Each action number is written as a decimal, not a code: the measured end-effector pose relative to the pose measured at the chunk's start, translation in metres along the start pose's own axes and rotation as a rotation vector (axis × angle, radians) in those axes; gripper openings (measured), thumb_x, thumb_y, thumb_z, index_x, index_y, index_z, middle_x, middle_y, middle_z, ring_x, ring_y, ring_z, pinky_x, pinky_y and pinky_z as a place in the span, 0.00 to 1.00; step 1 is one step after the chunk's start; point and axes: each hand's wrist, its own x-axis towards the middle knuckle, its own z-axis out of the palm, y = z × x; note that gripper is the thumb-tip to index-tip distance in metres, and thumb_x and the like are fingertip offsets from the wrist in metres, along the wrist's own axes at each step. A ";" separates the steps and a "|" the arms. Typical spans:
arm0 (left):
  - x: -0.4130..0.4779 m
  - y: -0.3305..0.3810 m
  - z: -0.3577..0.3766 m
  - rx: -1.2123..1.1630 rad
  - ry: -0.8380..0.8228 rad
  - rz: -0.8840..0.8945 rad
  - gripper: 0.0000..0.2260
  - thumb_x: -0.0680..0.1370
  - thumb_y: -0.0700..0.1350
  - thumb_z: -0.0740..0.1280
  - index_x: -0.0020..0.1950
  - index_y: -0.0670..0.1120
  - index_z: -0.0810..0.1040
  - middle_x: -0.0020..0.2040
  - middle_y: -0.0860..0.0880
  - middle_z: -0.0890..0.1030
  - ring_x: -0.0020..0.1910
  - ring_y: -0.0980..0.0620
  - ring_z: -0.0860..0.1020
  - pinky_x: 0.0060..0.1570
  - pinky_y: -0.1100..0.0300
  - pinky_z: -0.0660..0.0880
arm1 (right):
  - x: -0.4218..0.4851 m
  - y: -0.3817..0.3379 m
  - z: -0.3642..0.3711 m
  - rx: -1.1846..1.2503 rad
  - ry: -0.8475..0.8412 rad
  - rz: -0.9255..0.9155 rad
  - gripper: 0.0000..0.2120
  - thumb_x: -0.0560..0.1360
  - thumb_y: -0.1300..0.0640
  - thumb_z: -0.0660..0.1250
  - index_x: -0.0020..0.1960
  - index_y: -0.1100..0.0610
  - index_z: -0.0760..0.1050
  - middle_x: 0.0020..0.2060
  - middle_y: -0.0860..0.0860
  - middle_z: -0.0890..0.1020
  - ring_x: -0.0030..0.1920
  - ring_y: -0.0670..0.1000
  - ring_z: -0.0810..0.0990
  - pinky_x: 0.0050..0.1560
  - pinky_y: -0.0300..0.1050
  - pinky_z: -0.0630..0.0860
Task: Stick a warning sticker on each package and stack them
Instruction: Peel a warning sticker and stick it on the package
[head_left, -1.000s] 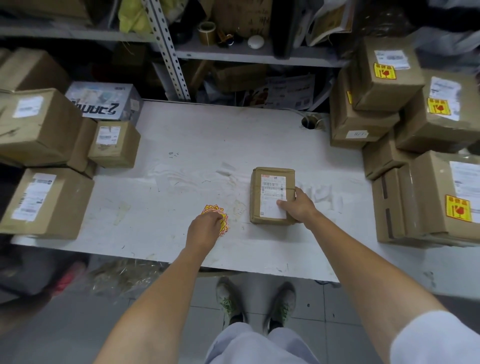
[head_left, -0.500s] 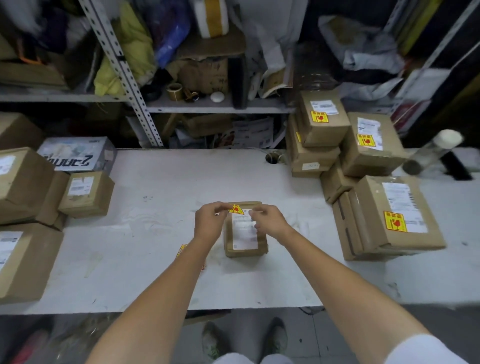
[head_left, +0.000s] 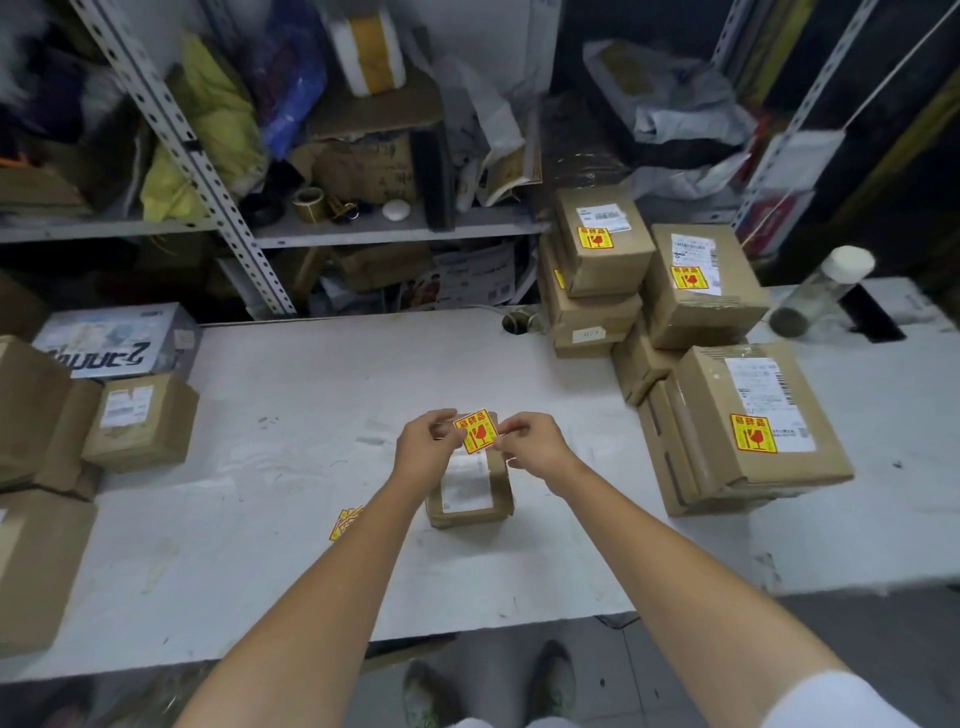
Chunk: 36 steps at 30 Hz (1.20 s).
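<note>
Unstickered boxes are stacked at the left edge of the table, shipping labels up, no yellow marks seen on them

Spare stickers lie on the table just left of the left forearm, partly covered by it; count can't be told

Left hand is pinched on the left edge of the warning sticker; right hand is pinched on its right edge. Sticker is held face up, slightly rotated, above the far end of the small package, which sits mid-table between the wrists

Step in hand, as judged: backing to be peeled, then sticker applied
- sticker to be squared to the box edges first
- bare cardboard at the far end to be used; the white shipping label is not to be covered
- one edge to be laid down first, then smoothed across so no crease is trapped
- package is not held, so pressure is best kept straight down or it may slide

Finished stack sits at the right, yellow stickers visible on the tops; next box is likely placed there

Unclear:
- whether the backing is already off – sticker underside is not visible
- whether the sticker touches the package or hovers
- far end of the package is hidden by sticker and fingers
- label text is too small to read
</note>
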 end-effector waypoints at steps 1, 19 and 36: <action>0.001 0.000 0.001 0.001 -0.002 0.002 0.09 0.78 0.39 0.68 0.57 0.49 0.80 0.47 0.49 0.82 0.49 0.50 0.81 0.53 0.50 0.80 | 0.000 0.000 -0.001 0.001 -0.018 -0.006 0.05 0.75 0.69 0.69 0.49 0.62 0.77 0.41 0.59 0.80 0.36 0.53 0.77 0.36 0.41 0.76; 0.000 0.006 0.002 -0.056 -0.090 -0.074 0.08 0.81 0.39 0.64 0.57 0.48 0.80 0.53 0.46 0.82 0.52 0.47 0.82 0.48 0.57 0.81 | 0.010 -0.005 -0.005 -0.072 -0.083 -0.044 0.05 0.79 0.60 0.67 0.54 0.59 0.78 0.48 0.55 0.83 0.45 0.52 0.82 0.43 0.41 0.80; 0.011 -0.005 -0.001 0.114 -0.054 0.008 0.08 0.79 0.40 0.67 0.56 0.48 0.82 0.46 0.49 0.81 0.49 0.49 0.79 0.53 0.54 0.77 | 0.006 -0.003 0.002 -0.101 -0.298 -0.012 0.08 0.78 0.59 0.70 0.54 0.63 0.82 0.48 0.56 0.85 0.46 0.50 0.83 0.46 0.41 0.82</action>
